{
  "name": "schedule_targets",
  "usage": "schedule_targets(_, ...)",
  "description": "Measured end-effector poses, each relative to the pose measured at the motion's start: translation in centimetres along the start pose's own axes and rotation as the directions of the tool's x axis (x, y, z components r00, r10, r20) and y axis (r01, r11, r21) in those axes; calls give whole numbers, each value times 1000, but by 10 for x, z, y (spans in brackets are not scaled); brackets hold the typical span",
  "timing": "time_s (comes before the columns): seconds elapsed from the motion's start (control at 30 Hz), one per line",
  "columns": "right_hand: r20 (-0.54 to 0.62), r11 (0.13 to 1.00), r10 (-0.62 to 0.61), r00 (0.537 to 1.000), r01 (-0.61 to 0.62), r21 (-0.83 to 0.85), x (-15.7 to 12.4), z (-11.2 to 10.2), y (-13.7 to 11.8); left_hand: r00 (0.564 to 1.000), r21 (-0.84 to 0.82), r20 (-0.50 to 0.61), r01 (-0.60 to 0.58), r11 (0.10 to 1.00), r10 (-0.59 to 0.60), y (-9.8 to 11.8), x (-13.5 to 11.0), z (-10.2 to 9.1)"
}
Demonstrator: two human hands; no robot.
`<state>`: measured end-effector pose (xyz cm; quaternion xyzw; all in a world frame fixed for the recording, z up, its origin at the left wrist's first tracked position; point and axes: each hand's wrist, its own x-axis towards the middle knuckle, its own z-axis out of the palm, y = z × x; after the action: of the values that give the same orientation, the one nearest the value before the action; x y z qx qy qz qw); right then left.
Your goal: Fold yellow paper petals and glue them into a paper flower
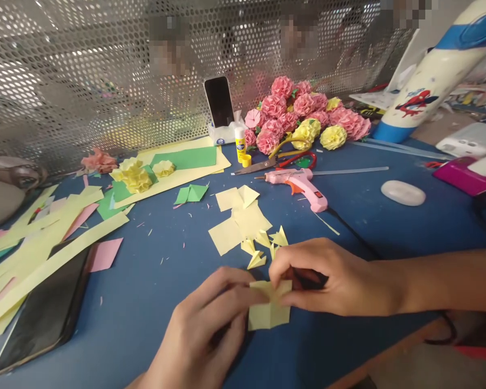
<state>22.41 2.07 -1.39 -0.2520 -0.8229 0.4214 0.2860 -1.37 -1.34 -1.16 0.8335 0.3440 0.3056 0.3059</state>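
Observation:
A small square of pale yellow paper [269, 317] with a crease down its middle lies between my two hands near the table's front. My left hand [210, 316] pinches its left edge, fingers closed together. From the other side, my right hand [328, 278] grips its upper right part between thumb and forefinger. Just beyond my fingertips lie several small folded yellow paper pieces [256, 260]. Behind them rest flat yellow paper squares [251, 218], partly overlapping.
A pink glue gun [303, 186], scissors [275, 159] and a glue stick [240, 145] lie farther back, before pink and yellow paper flowers [295, 111]. Paper strips [65, 251] cover a black phone [48, 310] at left. A large bottle [433, 75] stands at right.

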Motion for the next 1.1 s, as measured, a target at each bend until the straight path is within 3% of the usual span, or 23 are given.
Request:
schedule_targets(0.1,36,995,99,994,-99,-17,0,1,-3,988,-57,-12,153,986,-154,1,1,1)
schedule_targets(0.2,43,987,126,991,-121,-109,0,3,-4,973,-72,-3,230,970,-231,-1,1,4)
schedule_targets(0.47,67,941,18,998,5,-338,-1,5,-3,974,-38,18,228,973,-228,-3,4,8)
schedule_targets(0.57,59,930,27,998,-3,-368,0,4,-3,976,9,46,212,977,-213,-2,5,7)
schedule_targets(0.67,75,920,24,997,8,-392,0,2,-2,981,87,60,177,980,-182,0,6,6)
schedule_targets(0.8,162,835,-142,977,206,-511,-1,-3,3,992,118,61,98,988,-106,0,8,1)
schedule_targets(0.97,305,657,-413,858,512,-553,5,-15,4,976,194,138,-192,962,166,-7,0,-1)
schedule_targets(1.1,389,591,-479,787,617,-520,6,-21,3,934,336,110,-356,872,339,-5,-9,2)
